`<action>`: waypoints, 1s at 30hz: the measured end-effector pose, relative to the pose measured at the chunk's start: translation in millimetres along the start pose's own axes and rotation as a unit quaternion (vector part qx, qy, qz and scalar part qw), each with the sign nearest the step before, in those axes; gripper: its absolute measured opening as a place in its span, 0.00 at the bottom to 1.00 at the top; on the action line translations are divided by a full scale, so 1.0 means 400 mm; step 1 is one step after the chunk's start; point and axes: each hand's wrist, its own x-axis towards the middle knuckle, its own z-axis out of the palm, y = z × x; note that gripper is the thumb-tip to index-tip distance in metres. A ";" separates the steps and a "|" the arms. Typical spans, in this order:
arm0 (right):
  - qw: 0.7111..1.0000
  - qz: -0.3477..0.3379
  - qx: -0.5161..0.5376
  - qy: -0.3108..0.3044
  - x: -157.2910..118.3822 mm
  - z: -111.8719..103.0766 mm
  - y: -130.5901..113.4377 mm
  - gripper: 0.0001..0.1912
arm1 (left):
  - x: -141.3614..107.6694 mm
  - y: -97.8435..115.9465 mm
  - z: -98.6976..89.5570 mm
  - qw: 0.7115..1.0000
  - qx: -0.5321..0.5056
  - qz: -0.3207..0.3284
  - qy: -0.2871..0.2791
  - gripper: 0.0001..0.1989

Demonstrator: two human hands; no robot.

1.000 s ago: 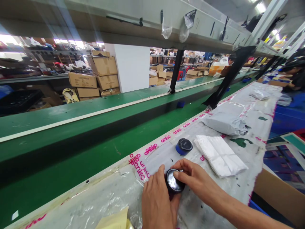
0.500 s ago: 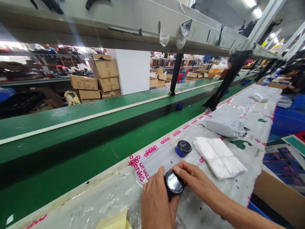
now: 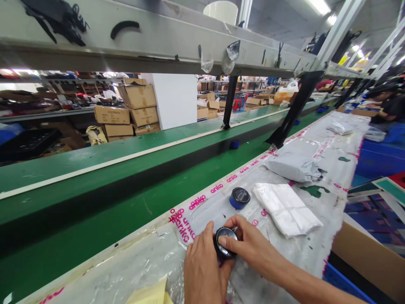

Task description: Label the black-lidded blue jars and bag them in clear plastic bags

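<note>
A small round black piece with a glossy top point(image 3: 222, 252) is held just over the plastic-covered bench. My left hand point(image 3: 202, 266) wraps its left side, the fingers along the edge and the thumb below. My right hand point(image 3: 245, 240) grips it from the right, its thumb lying across the top and its fingers at the far rim. Beyond them stands a similar round blue piece with a black top point(image 3: 239, 198). To its right lies a stack of folded white bags point(image 3: 287, 209).
A green conveyor point(image 3: 126, 219) runs along the bench's left side, under a shelf beam point(image 3: 158, 38). Farther along the bench sits a grey plastic package point(image 3: 294, 164). Yellow paper point(image 3: 148, 293) lies at the near edge, and a cardboard box point(image 3: 363, 257) is at the right.
My right thumb has moved from the rim onto the top of the round black piece. My left hand keeps its hold. The view has shifted slightly.
</note>
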 end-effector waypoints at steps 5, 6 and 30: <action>0.999 -0.004 0.039 -0.012 -0.015 -0.038 -0.033 0.24 | -0.002 -0.002 -0.001 1.000 0.000 0.001 -0.002 0.39; 1.000 -0.015 0.021 -0.004 -0.023 -0.045 -0.033 0.24 | -0.002 -0.004 -0.001 1.000 -0.002 0.002 -0.002 0.39; 0.912 -0.168 -0.266 0.264 0.053 -0.296 -0.019 0.27 | 0.041 -0.087 0.033 0.996 0.037 0.084 -0.004 0.39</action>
